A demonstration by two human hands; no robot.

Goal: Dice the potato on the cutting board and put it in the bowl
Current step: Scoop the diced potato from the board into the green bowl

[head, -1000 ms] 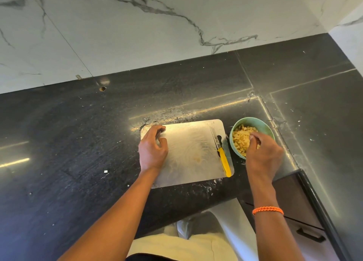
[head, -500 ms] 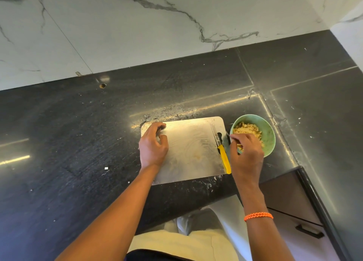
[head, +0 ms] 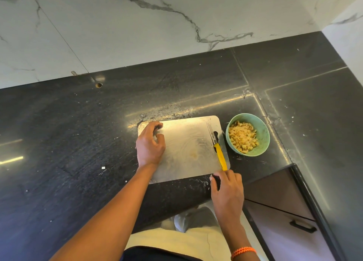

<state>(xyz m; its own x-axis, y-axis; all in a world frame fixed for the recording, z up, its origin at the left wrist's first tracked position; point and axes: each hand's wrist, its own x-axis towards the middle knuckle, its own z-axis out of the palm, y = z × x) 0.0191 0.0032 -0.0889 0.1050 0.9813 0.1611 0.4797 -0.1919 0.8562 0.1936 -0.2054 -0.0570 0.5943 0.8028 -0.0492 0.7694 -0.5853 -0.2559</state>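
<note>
A steel cutting board (head: pixel 186 148) lies on the dark counter with nothing on it but a yellow-handled knife (head: pixel 219 152) along its right side. Right of the board stands a green bowl (head: pixel 264 131) holding the diced potato (head: pixel 243 138). My left hand (head: pixel 150 144) rests on the board's left end, index finger and thumb curled near the far left corner. My right hand (head: pixel 227 190) hovers at the board's near right corner. Its fingertips sit just at the end of the knife handle and hold nothing.
The black stone counter (head: pixel 78 142) carries scattered white specks and peel scraps beyond the board. A marble wall (head: pixel 137 34) stands behind. A drawer front with a black handle (head: pixel 302 226) sits below the counter edge at the lower right.
My right hand has left the bowl and drawn back toward me, down to the end of the knife handle. My left hand stays on the board.
</note>
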